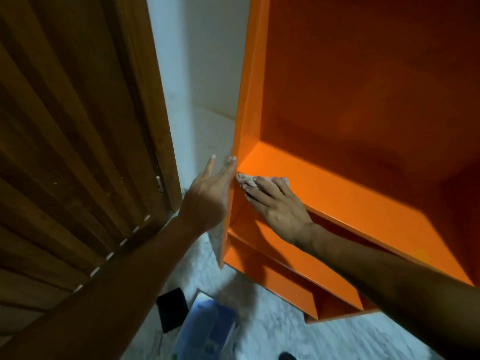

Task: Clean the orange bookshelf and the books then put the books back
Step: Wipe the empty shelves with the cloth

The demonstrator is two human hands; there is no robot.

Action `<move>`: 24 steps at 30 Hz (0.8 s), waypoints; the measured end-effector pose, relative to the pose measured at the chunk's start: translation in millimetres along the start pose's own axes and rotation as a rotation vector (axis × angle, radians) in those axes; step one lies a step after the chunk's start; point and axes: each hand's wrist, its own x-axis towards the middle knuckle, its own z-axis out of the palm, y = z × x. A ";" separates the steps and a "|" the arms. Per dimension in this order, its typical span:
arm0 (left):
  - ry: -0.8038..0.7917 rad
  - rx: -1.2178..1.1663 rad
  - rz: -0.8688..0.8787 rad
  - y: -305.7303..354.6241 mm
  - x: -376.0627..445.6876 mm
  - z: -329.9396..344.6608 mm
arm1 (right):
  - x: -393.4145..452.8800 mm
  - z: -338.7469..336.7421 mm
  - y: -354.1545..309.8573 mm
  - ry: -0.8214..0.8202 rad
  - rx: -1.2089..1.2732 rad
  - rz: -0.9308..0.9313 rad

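The orange bookshelf (337,113) fills the right half of the head view, its shelves bare. My right hand (275,201) presses a small pale cloth (246,179) onto the left front corner of a shelf board, fingers closed over it. My left hand (207,196) lies flat against the outer left side panel of the bookshelf, fingers spread and holding nothing. On the floor below lie books: a blue one (207,326) and a black one (172,309).
A brown wooden slatted door (72,152) stands open on the left, close to my left arm. A white wall (197,87) shows between door and shelf. The floor (272,328) is pale marble. A dark object (287,355) sits at the bottom edge.
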 end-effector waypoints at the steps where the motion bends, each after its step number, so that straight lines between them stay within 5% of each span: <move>1: -0.027 -0.005 -0.021 -1.4 -5.9 8.1 | -7.4 3.1 -0.3 0.009 -0.024 0.007; 14: -0.628 -0.225 -0.199 62.3 -121.4 107.8 | -154.2 -8.4 24.8 0.183 -0.046 0.222; 24: -0.764 -0.079 -0.174 107.9 -195.5 222.3 | -232.7 20.3 50.7 0.452 -0.289 0.224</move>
